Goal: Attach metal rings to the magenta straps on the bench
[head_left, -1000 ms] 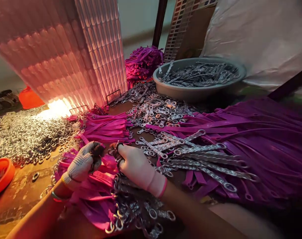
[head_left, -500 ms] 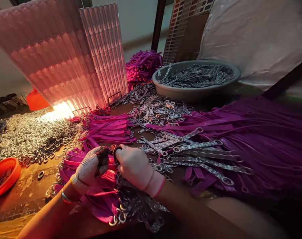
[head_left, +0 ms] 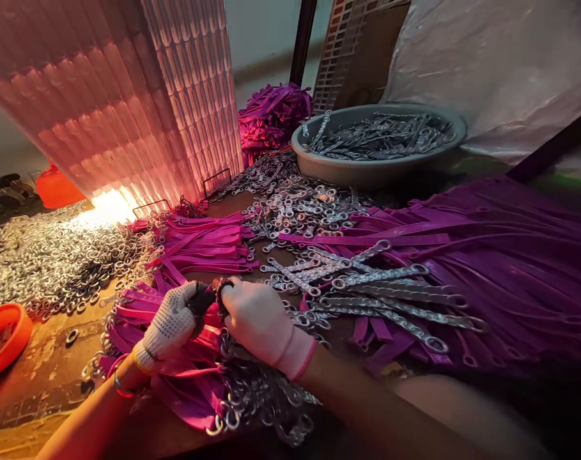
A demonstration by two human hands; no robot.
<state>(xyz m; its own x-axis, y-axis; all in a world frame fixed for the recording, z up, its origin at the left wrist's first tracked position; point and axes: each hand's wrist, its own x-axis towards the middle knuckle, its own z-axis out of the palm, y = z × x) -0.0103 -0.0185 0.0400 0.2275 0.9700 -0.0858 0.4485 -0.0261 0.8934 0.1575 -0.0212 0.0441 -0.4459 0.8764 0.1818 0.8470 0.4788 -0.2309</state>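
Observation:
My left hand (head_left: 175, 322), in a dotted white glove with dark fingertips, is closed above a pile of magenta straps (head_left: 185, 377). Close beside it on the right, my right hand (head_left: 256, 322) is also closed, in a pale glove with a pink cuff. Whatever lies between the fingertips is too small and dark to make out. Metal rings and chain pieces (head_left: 271, 390) hang at the straps' ends below my right hand. Braided silver strips with ring ends (head_left: 386, 279) lie to the right, partly over wide purple straps (head_left: 511, 255).
Loose metal rings (head_left: 69, 262) are heaped at the left, near an orange bowl (head_left: 19, 348). A grey basin (head_left: 367, 167) of metal strips stands at the back. Clear ribbed panels (head_left: 127, 115) rise behind a bright light.
The view has shifted slightly, moving the ribbed panels and orange bowl leftward. My left hand has turned a little; both hands stay close together and closed.

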